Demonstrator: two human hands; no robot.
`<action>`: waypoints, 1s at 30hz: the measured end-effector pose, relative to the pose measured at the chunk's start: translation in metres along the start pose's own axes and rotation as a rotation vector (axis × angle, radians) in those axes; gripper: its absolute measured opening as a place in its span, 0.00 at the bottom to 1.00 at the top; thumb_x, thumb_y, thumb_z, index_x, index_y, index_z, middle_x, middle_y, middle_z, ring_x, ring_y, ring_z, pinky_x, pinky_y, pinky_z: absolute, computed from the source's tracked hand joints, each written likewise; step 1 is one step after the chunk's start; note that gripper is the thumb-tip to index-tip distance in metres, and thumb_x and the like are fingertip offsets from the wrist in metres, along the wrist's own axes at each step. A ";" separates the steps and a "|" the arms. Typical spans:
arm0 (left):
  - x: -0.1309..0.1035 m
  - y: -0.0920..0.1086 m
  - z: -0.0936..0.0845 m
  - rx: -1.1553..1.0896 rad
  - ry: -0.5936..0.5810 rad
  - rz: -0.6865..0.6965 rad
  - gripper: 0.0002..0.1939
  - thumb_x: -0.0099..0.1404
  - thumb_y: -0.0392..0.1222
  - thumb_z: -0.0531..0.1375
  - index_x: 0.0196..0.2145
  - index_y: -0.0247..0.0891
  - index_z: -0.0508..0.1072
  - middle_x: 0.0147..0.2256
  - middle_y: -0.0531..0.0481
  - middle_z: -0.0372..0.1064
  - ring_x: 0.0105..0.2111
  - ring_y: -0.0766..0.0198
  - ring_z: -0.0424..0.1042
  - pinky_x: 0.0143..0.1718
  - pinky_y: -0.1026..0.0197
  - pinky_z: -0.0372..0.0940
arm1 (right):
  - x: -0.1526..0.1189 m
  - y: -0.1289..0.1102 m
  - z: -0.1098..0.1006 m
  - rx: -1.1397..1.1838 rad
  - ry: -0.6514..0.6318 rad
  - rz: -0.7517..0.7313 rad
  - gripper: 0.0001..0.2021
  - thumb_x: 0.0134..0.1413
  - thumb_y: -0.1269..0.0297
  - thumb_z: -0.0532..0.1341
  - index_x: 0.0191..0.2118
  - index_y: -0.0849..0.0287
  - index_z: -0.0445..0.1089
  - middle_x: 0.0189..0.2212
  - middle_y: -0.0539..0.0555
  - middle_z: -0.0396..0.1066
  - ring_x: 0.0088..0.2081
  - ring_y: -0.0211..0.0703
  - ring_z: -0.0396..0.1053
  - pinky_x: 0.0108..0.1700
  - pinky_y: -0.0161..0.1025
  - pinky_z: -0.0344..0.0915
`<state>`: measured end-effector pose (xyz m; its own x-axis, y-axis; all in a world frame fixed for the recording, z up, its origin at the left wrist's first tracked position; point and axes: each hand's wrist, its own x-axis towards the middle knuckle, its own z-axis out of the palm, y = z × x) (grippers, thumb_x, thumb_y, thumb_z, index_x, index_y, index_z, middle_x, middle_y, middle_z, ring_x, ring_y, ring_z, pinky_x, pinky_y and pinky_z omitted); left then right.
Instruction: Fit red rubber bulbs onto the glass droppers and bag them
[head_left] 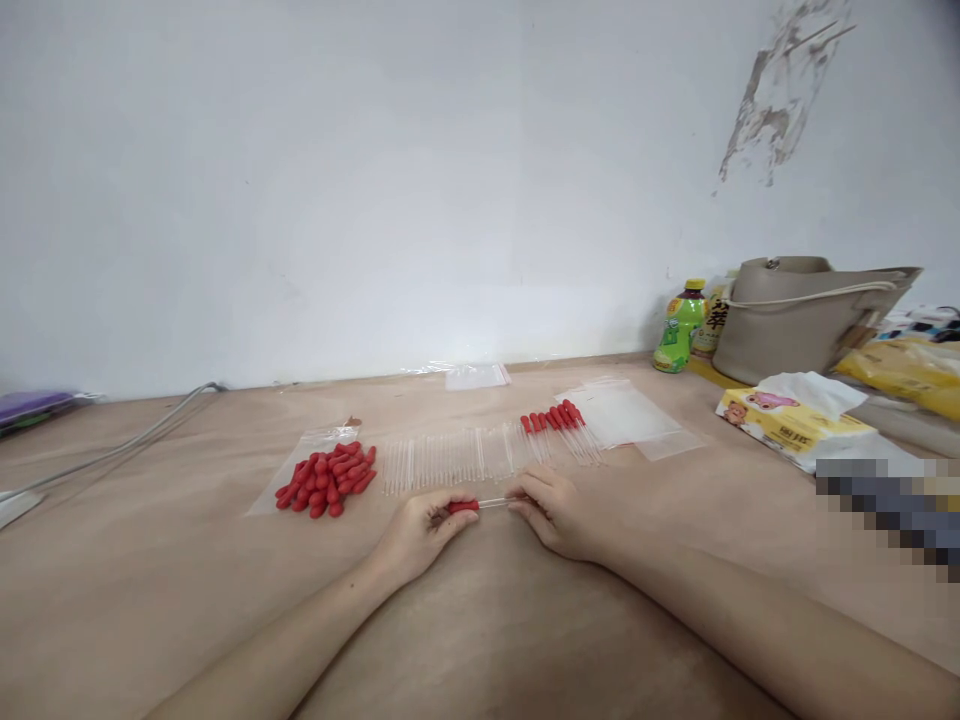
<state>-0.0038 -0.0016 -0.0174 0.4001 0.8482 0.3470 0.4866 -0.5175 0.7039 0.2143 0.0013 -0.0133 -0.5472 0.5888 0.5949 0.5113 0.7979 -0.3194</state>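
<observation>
My left hand (431,525) pinches a red rubber bulb (463,506) between thumb and fingers. From the bulb a thin glass dropper tube (493,503) runs to the right, and my right hand (551,508) is closed on its other end. The tube's far tip is hidden by my right fingers. To the left, a heap of red rubber bulbs (322,480) lies on a clear plastic bag. Just beyond my hands is a row of loose glass tubes (439,458). Right of that row lie several droppers with red bulbs (553,416) fitted on glass tubes.
Clear plastic bags (619,412) lie behind the fitted droppers, and another small bag (477,376) is by the wall. At the right stand a green drink bottle (679,330), a grey-beige bag (795,320) and a tissue pack (795,415). A grey cable (150,432) crosses the left side.
</observation>
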 end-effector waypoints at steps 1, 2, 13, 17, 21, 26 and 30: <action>0.000 0.002 0.000 0.005 -0.003 -0.001 0.09 0.58 0.42 0.57 0.36 0.38 0.73 0.32 0.51 0.73 0.30 0.65 0.71 0.32 0.65 0.66 | 0.000 -0.001 -0.001 0.002 0.002 -0.007 0.05 0.53 0.71 0.52 0.32 0.61 0.64 0.28 0.53 0.66 0.31 0.37 0.63 0.34 0.33 0.60; -0.001 0.004 0.000 0.009 -0.005 -0.002 0.09 0.59 0.42 0.57 0.36 0.37 0.73 0.31 0.51 0.73 0.30 0.64 0.71 0.32 0.65 0.66 | 0.001 -0.003 -0.003 0.000 0.003 -0.012 0.05 0.53 0.71 0.52 0.32 0.61 0.64 0.28 0.53 0.66 0.31 0.37 0.63 0.33 0.33 0.60; -0.006 0.010 0.003 0.032 -0.047 0.014 0.09 0.59 0.41 0.57 0.36 0.37 0.73 0.32 0.52 0.74 0.31 0.65 0.72 0.33 0.66 0.66 | 0.001 -0.007 0.003 -0.051 -0.009 -0.071 0.08 0.54 0.70 0.50 0.31 0.61 0.65 0.26 0.53 0.67 0.29 0.37 0.63 0.33 0.33 0.59; -0.003 0.006 0.002 0.056 -0.010 0.052 0.08 0.59 0.41 0.57 0.36 0.38 0.73 0.33 0.52 0.74 0.31 0.65 0.72 0.33 0.66 0.66 | 0.002 -0.008 0.004 -0.063 -0.033 -0.050 0.08 0.55 0.70 0.50 0.32 0.61 0.66 0.27 0.53 0.67 0.30 0.36 0.63 0.33 0.32 0.59; 0.000 0.003 0.001 0.063 -0.009 0.033 0.09 0.59 0.42 0.57 0.36 0.38 0.72 0.31 0.51 0.73 0.29 0.65 0.71 0.31 0.65 0.66 | 0.002 -0.006 0.005 -0.159 -0.061 -0.042 0.08 0.55 0.68 0.51 0.32 0.61 0.67 0.27 0.53 0.66 0.31 0.37 0.62 0.35 0.34 0.58; 0.000 0.003 0.000 0.029 0.011 -0.025 0.21 0.56 0.41 0.59 0.47 0.39 0.63 0.33 0.50 0.67 0.28 0.67 0.68 0.30 0.63 0.67 | 0.000 0.002 -0.002 -0.316 -0.070 -0.052 0.09 0.55 0.68 0.51 0.30 0.59 0.68 0.28 0.53 0.66 0.32 0.39 0.61 0.36 0.36 0.55; 0.000 0.005 0.000 0.072 0.028 -0.012 0.23 0.57 0.39 0.57 0.50 0.40 0.58 0.35 0.51 0.61 0.25 0.70 0.64 0.28 0.65 0.66 | 0.008 0.022 -0.020 -0.224 0.028 0.199 0.10 0.54 0.68 0.51 0.29 0.61 0.68 0.28 0.54 0.67 0.31 0.38 0.63 0.33 0.34 0.57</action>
<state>-0.0016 -0.0039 -0.0140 0.3723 0.8569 0.3567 0.5466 -0.5130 0.6619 0.2341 0.0213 -0.0008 -0.4043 0.7245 0.5582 0.7420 0.6167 -0.2630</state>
